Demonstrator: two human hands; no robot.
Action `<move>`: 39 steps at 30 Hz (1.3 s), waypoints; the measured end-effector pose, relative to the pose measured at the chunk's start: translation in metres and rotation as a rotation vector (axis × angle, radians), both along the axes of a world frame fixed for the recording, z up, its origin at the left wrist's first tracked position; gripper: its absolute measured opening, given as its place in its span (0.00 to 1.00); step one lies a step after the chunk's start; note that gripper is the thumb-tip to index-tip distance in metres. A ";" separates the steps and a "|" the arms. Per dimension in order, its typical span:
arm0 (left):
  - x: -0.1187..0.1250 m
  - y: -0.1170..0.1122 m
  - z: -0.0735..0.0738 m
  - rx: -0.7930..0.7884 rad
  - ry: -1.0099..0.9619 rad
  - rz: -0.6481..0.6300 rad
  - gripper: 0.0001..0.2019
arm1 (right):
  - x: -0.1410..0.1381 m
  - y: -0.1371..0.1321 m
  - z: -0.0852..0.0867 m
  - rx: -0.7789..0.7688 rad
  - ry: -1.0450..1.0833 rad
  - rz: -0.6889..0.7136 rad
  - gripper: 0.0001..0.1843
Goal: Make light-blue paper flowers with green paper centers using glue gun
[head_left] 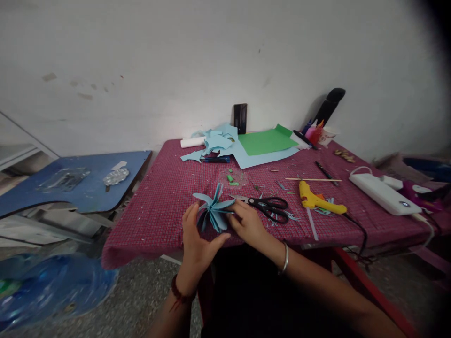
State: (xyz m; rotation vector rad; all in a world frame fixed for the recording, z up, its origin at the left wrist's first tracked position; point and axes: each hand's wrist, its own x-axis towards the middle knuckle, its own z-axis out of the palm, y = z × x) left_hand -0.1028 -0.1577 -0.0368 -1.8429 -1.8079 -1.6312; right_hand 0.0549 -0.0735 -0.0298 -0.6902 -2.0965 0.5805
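Note:
Between my two hands is a light blue paper flower [212, 210], its folded petals fanned out from a centre. My left hand [196, 241] cups it from the left, fingertips against the left petals and thumb stretched below. From the right, my right hand [248, 224] has its fingers bent onto the right-hand petals; its thumb is hidden. Black-handled scissors [269, 204] lie just beyond the right hand, their blades pointing toward the flower. Behind the flower sits a clear round piece [233, 179] with small green bits on it.
A yellow glue gun [319, 199] with a cord lies to the right, beside a thin wooden stick [313, 180] and a white power bank [384, 193]. Green paper [266, 141] and blue paper scraps [218, 141] are at the back, before a leaning phone [240, 118].

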 end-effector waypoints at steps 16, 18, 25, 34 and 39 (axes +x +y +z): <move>-0.012 -0.018 0.006 0.292 0.096 0.079 0.23 | 0.001 -0.006 0.003 -0.068 0.132 0.018 0.08; -0.010 -0.021 0.007 0.303 0.138 0.058 0.17 | 0.002 -0.009 0.001 -0.069 0.129 0.021 0.09; -0.010 -0.018 0.005 0.242 0.165 0.113 0.14 | 0.005 -0.015 -0.001 -0.034 0.131 0.019 0.09; -0.016 -0.020 0.007 0.249 0.135 0.044 0.16 | -0.003 -0.017 0.006 -0.088 0.099 0.058 0.10; -0.017 -0.015 0.009 0.213 0.145 0.090 0.18 | -0.005 -0.018 0.010 -0.086 0.108 0.082 0.10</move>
